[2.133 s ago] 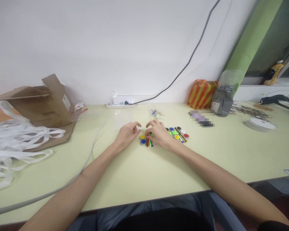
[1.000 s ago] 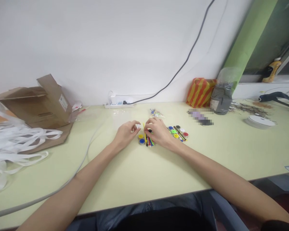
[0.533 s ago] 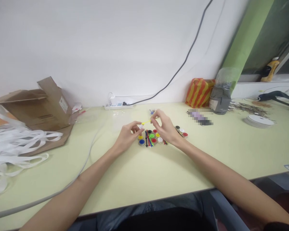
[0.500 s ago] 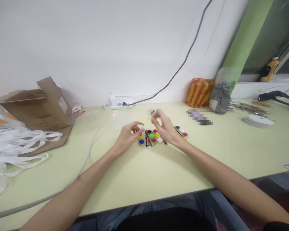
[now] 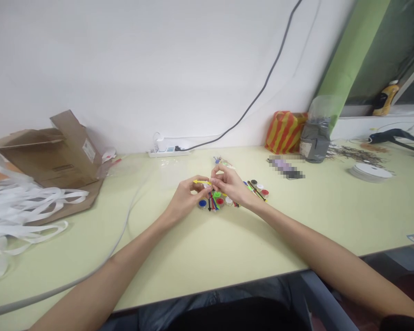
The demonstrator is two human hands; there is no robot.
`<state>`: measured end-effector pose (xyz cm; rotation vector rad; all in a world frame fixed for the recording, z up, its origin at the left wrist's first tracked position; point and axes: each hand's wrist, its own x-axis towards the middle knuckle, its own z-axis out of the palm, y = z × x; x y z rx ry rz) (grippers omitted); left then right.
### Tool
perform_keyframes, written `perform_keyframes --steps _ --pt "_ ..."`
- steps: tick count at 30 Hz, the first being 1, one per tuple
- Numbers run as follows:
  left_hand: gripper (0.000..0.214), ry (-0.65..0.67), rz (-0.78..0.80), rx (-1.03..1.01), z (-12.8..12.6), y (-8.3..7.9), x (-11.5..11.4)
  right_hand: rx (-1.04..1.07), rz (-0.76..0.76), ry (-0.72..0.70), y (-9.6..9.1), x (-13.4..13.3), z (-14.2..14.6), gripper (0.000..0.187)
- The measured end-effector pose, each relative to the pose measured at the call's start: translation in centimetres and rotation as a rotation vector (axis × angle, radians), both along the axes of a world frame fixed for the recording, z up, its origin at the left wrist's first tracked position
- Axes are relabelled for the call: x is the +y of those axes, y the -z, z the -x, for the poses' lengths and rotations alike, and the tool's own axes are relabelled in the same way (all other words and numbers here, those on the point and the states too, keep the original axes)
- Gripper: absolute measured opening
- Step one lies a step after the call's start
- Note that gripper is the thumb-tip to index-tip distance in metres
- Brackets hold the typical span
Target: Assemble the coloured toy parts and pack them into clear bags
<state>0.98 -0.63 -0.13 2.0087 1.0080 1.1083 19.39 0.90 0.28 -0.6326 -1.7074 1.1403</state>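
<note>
A yellow plastic stick (image 5: 200, 182) is held level above the table (image 5: 193, 262), near its middle, with a small white piece (image 5: 207, 185) at the fingers, mostly hidden. Left hand (image 5: 186, 197) curled, fingers closed around the white piece. Right hand (image 5: 229, 181) pinching at the stick's right end, thumb and forefinger closed. Directly below lie a blue disc (image 5: 202, 203), a red disc (image 5: 220, 201) and loose coloured sticks (image 5: 210, 202). Forearms angle inward from the table's front edge.
</note>
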Motion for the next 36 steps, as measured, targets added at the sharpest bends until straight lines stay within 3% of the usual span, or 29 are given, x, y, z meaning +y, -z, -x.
perform_keyframes --steps 7,11,17,31,36 --pt "0.032 0.071 0.051 -0.023 -0.1 0.1 -0.2 -0.075 0.027 -0.052 0.0 0.2 -0.6 0.036" --pt "0.03 0.053 -0.005 -0.036 -0.1 0.0 -0.2 -0.124 0.021 -0.04 0.2 0.3 -0.8 0.037" --pt "0.029 0.073 0.043 -0.047 -0.2 -0.8 -0.9 -0.163 -0.095 0.067 0.4 0.5 -0.7 0.029" --pt "0.025 0.013 -0.049 -0.003 0.5 -1.3 -0.4 -0.207 -0.175 0.113 -0.3 -0.6 -0.5 0.012" --pt "0.026 0.016 -0.017 -0.074 0.6 -1.2 -0.1 -0.236 -0.246 0.157 -0.3 -0.7 -0.5 0.008"
